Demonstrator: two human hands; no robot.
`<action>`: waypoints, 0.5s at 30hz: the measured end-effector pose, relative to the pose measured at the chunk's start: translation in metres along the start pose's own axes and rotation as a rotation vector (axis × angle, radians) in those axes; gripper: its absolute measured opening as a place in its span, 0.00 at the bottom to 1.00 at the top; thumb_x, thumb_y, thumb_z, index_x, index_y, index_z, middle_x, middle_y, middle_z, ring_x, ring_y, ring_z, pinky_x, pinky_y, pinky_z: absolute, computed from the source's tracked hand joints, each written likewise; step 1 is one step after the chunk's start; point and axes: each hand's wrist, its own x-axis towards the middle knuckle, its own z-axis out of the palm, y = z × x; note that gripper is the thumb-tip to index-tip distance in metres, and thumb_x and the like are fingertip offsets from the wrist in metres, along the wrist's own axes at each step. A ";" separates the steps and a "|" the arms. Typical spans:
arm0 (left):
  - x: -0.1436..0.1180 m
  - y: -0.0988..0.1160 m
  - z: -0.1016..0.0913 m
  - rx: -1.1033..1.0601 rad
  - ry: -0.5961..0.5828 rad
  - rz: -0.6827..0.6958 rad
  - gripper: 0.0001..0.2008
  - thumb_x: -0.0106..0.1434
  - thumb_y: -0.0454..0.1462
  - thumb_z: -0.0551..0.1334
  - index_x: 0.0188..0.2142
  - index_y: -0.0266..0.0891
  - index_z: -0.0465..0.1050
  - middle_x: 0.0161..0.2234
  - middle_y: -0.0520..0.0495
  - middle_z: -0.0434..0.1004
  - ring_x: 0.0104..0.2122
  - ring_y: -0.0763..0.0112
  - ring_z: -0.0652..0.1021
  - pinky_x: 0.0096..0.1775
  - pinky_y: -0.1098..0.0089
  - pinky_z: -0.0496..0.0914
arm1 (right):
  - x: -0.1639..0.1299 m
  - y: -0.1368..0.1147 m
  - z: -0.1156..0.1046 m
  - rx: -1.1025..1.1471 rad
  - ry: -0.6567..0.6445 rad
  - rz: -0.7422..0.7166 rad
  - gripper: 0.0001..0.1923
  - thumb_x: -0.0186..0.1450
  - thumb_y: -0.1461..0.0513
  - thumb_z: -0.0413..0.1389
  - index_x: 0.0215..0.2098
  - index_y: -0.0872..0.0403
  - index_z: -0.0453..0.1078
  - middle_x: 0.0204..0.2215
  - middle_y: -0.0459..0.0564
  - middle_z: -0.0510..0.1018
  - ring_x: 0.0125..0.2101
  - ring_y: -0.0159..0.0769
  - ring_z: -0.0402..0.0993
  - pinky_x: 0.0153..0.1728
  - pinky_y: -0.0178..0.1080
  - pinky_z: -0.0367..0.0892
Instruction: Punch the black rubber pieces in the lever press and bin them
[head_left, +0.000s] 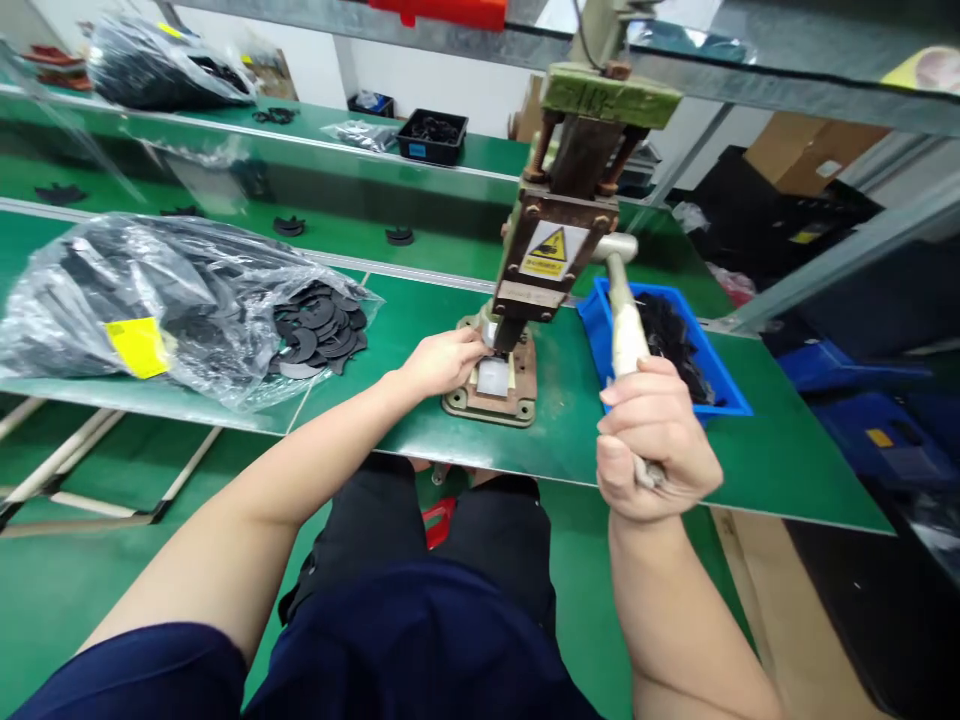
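A hand press [551, 240] stands on the green bench, with a yellow warning label on its front. My right hand [660, 440] is wrapped round the wrapped handle of its lever [625, 320], to the right of the press body. My left hand [448, 360] reaches in from the left at the press base [491, 405], fingers pinched beside the lower end of the ram [511, 332]. Whatever those fingertips hold is hidden. A whitish block [493, 377] sits on the base just in front of them.
Left of the press lies a clear plastic bag [187, 300], with dark curved pieces [319, 328] at its mouth. A blue bin [720, 360] of black parts stands to the right. Several dark pieces, including one curved piece [399, 236], lie on the strip behind. A metal shelf hangs overhead.
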 end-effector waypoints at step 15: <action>-0.113 -0.124 -0.114 0.461 -0.274 -0.641 0.25 0.68 0.55 0.64 0.52 0.40 0.83 0.55 0.34 0.78 0.58 0.45 0.76 0.59 0.54 0.69 | -0.007 0.024 0.005 -0.111 0.162 0.021 0.07 0.57 0.51 0.69 0.30 0.41 0.80 0.39 0.48 0.78 0.24 0.34 0.74 0.31 0.57 0.77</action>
